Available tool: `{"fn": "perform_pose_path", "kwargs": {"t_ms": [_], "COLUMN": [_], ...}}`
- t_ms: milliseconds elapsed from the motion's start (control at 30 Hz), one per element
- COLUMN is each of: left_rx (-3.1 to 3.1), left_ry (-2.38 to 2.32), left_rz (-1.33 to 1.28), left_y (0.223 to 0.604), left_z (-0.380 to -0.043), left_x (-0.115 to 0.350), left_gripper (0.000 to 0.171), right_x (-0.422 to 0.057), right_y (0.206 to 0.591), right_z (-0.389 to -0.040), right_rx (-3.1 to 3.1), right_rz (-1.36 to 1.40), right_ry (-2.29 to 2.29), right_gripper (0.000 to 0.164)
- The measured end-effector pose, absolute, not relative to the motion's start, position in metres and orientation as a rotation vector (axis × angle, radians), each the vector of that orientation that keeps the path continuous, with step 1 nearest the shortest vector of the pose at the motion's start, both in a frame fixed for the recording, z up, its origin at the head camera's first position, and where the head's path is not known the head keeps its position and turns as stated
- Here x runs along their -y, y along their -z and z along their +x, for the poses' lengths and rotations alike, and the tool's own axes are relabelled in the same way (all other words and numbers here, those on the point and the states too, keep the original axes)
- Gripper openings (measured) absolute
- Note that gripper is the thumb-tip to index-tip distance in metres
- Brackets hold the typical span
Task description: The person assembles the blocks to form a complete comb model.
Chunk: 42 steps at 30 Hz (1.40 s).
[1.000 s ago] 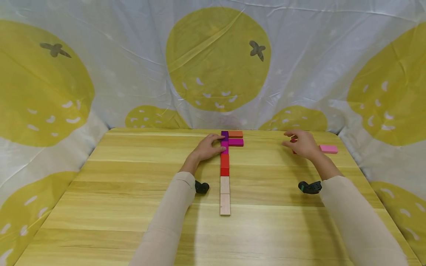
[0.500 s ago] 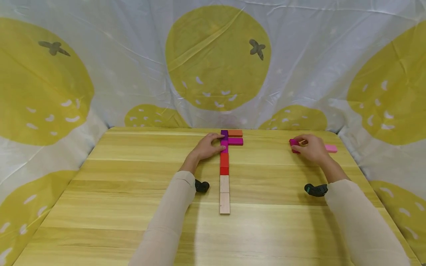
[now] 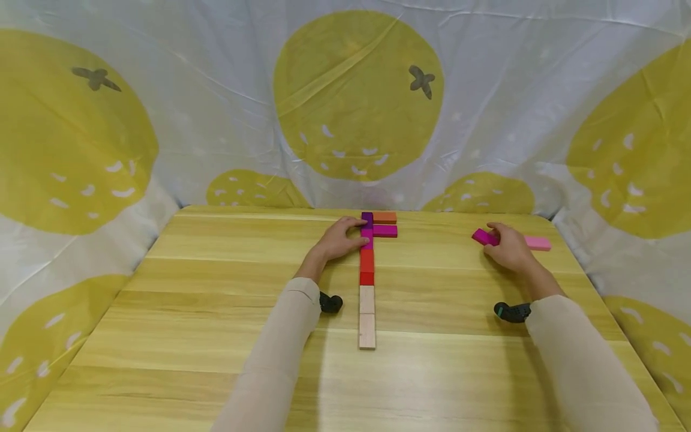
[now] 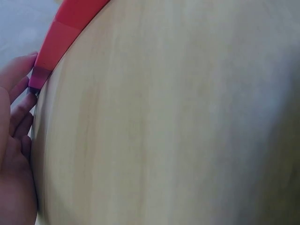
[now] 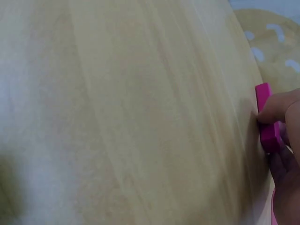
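Note:
Beside a straight column of wooden blocks, my left hand rests its index fingertip at the purple block and its thumb at the magenta block just nearer. In the left wrist view, the left hand has its fingertips around the column's far end. On the right side of the table, my right hand pinches another magenta block, which lies slantwise. Thumb and fingers sit on opposite sides of that block in the right wrist view, hiding its middle.
Red blocks and plain wood blocks continue the column toward me. An orange block and a magenta block extend rightward from its far end. A light pink block lies behind my right hand. A patterned cloth hangs behind the table.
My right hand has moved slightly right and closed its fingers on the magenta block, which has turned from its earlier angle to a slant. My left hand stays at the column.

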<state>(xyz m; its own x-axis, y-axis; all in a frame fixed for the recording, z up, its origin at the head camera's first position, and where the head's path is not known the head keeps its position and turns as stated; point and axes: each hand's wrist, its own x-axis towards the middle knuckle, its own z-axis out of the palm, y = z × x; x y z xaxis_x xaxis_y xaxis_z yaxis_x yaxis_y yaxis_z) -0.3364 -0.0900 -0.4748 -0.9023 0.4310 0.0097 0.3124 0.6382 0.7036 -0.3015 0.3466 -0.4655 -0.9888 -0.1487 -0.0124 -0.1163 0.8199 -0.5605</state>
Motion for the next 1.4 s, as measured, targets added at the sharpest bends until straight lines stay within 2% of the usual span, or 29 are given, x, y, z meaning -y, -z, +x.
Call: {"fn": "perform_pose_path", "kwargs": {"t_ms": [133,200,867,1400], "left_rx": [-2.713,-2.718,-2.705,-2.719], "left_ry": [-1.117,-1.106,-1.101,-1.089], "left_rz": [0.636,0.637,0.614,0.633], "left_y": [0.474,0.474,0.476,0.474], "left_z": [-0.335,-0.335,-0.337,-0.335], "left_x": [0.090,0.090,0.088,0.089], "left_gripper": [0.057,0.057,0.057,0.057], "right_x": [-0.345,-0.342,-0.323,-0.275], "right_y": [0.463,0.462,0.444,0.440], "right_z": [-0.302,-0.302,-0.306,-0.312], "right_rx": [-2.879,-2.822,-2.467,-2.539], "right_rz": [-0.183,-0.186,-0.217,-0.377], "right_ry": [0.932,0.996,1.322,1.199], "right_gripper": [0.049,0.047,0.057,0.046]}}
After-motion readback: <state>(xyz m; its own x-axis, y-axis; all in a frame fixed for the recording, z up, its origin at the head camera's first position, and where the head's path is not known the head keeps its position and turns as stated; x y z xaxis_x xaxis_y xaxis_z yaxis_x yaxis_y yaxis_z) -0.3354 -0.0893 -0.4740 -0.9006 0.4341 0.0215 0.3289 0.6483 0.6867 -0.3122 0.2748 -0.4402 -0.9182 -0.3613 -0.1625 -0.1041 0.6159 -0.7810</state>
